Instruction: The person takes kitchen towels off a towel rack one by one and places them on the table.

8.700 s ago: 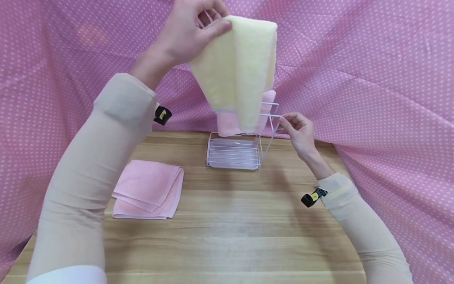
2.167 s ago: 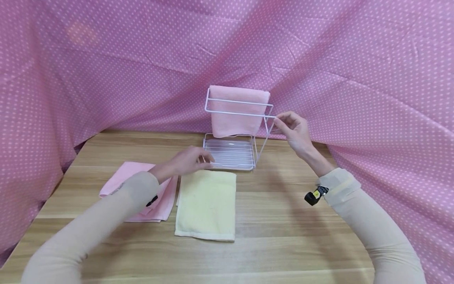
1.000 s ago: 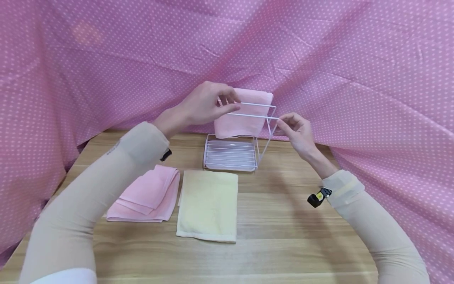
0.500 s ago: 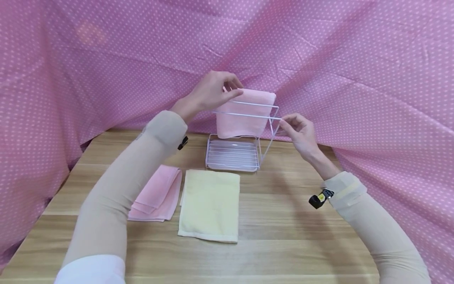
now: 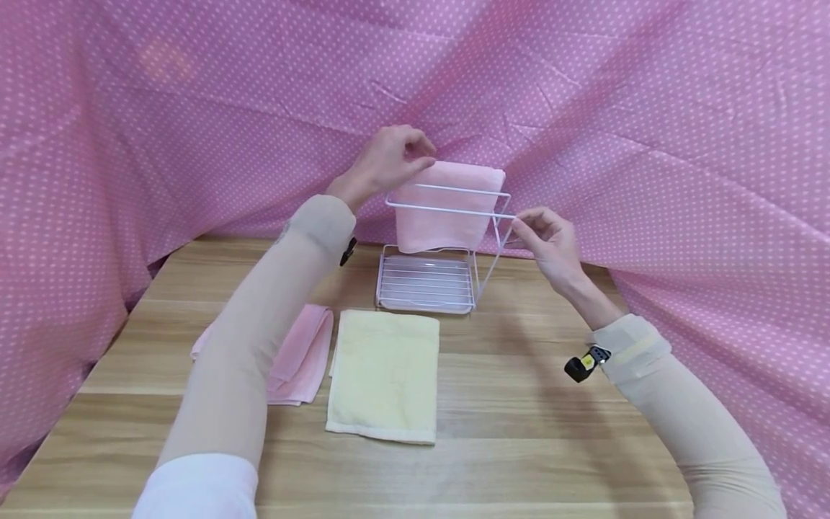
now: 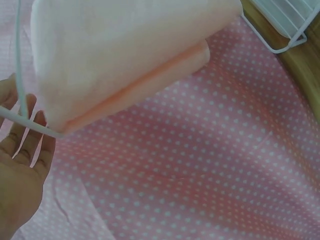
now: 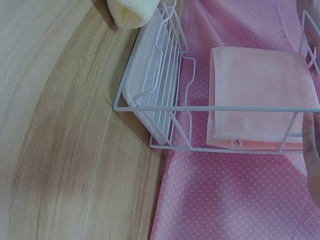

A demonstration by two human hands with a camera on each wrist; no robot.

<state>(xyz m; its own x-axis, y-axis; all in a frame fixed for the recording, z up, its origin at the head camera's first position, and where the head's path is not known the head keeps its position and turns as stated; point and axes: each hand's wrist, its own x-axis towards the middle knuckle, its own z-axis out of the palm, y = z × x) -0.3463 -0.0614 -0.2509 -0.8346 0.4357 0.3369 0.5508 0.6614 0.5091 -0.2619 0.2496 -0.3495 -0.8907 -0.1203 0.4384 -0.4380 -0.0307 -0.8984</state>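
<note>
A white wire rack [image 5: 450, 211] stands at the back of the table, a folded pink towel [image 5: 441, 227] draped over its rear top bar. My left hand [image 5: 395, 160] is at the towel's upper left corner, thumb and fingers apart. In the left wrist view, the fingers [image 6: 31, 145] of that hand lie behind the end of a rack bar, beside the towel. My right hand [image 5: 550, 245] pinches the rack's front right top corner. A folded yellow towel [image 5: 385, 378] lies flat in front of the rack.
A second pink towel [image 5: 301, 353] lies folded left of the yellow one, partly hidden under my left forearm. A white tray [image 5: 424, 285] sits in the rack's base. Pink dotted cloth [image 5: 259, 108] hangs behind the wooden table [image 5: 519, 432].
The yellow towel, earlier held up by my left hand, now lies on the table. My left hand has since risen to the hanging pink towel's top. My right hand stays on the rack.
</note>
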